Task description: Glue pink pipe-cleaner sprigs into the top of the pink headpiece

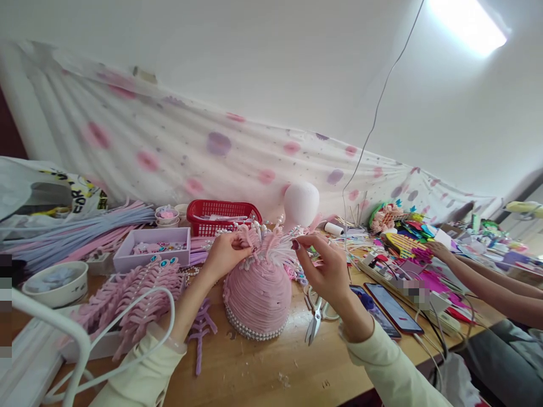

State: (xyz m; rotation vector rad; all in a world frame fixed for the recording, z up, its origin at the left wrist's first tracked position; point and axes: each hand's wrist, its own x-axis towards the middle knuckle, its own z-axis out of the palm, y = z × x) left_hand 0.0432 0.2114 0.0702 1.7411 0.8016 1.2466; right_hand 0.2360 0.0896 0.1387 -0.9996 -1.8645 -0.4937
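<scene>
A pink dome-shaped headdress [257,297], wrapped in fuzzy stems and edged with pearl beads, stands on the table in front of me. Pink loops, white strands and pearl-tipped pieces rise from its top. My left hand [227,257] pinches the pink fuzzy loops at the top left of the dome. At the top right, my right hand [324,265] has thumb and forefinger closed beside the white strands; what it pinches is too small to make out. Scissors [314,322] lie partly open below my right hand. A purple fuzzy-stem piece [200,333] rests left of the dome.
A white foam head [301,203] and a red basket [224,212] stand behind. Leftward are a lilac box [153,246], pink feather-like pieces [144,299] and a white cable [80,328]. Phones [392,308] and a power strip lie right, near another person's hand [439,250].
</scene>
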